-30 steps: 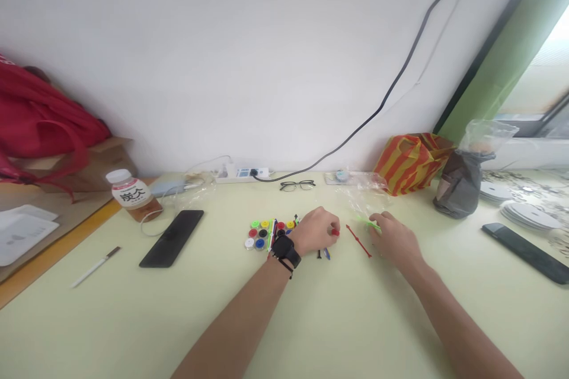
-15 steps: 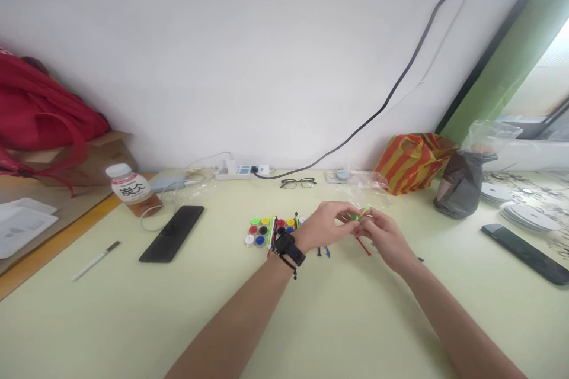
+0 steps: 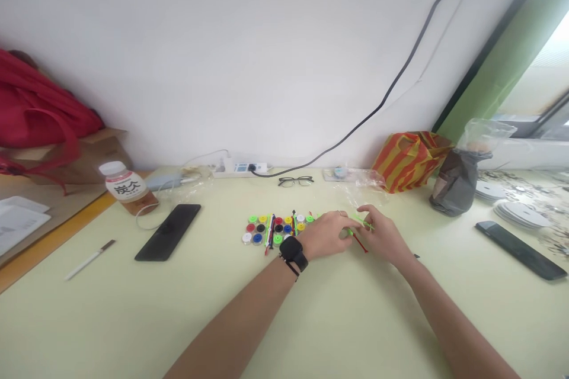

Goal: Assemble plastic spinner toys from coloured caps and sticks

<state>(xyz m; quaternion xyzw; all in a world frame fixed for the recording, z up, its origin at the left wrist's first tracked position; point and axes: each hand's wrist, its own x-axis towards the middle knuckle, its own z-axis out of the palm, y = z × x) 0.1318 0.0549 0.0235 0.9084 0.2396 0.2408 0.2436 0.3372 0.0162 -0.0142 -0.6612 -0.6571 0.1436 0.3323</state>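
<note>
The left hand and right hand are meeting over the table, fingers pinching a green stick between them. A red stick is lying just beneath. Caps are sitting left; glasses are lying farther back.

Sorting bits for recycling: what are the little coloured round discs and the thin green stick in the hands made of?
Small coloured round discs: likely moulded plastic, with saturated, uniform colours. Thin bright green stick, pinched between left hand and right hand: probably plastic too; too small to judge finish.
</note>
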